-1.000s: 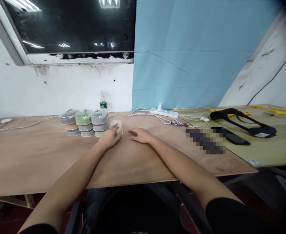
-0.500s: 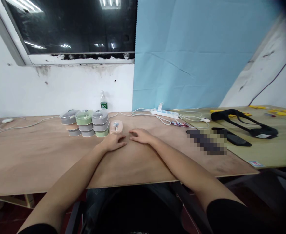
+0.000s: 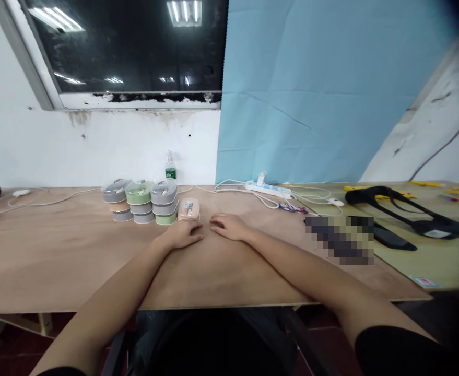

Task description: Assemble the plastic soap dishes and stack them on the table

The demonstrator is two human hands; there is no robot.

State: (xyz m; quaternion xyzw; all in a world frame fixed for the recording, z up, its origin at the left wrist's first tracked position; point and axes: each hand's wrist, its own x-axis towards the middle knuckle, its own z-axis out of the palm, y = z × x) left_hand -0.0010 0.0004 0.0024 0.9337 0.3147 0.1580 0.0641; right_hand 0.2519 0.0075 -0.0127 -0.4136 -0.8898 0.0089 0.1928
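Observation:
My left hand (image 3: 184, 233) rests on the wooden tabletop (image 3: 213, 277), fingers apart and holding nothing. It lies just in front of a single pink lidded box (image 3: 189, 207) and partly covers its lower edge. Facing it across a small gap, my right hand (image 3: 229, 226) also lies on the wood, its fingers loosely extended with nothing in them. Left of the pink box stand three stacks of lidded boxes: one topped in grey (image 3: 116, 191), one in green (image 3: 139, 192), one in grey (image 3: 164, 191). Lower boxes are orange, grey and green.
Behind the stacks stands a clear bottle with a green label (image 3: 170, 167). A white power strip (image 3: 268, 189) with tangled cables lies along the wall. On the right are a pixelated dark object (image 3: 339, 241), a black flat piece (image 3: 393, 237) and a black strap-like frame (image 3: 436, 228).
The view has shifted slightly, so everything appears a little lower and further right. Both hands keep their places on the table beside the pink box.

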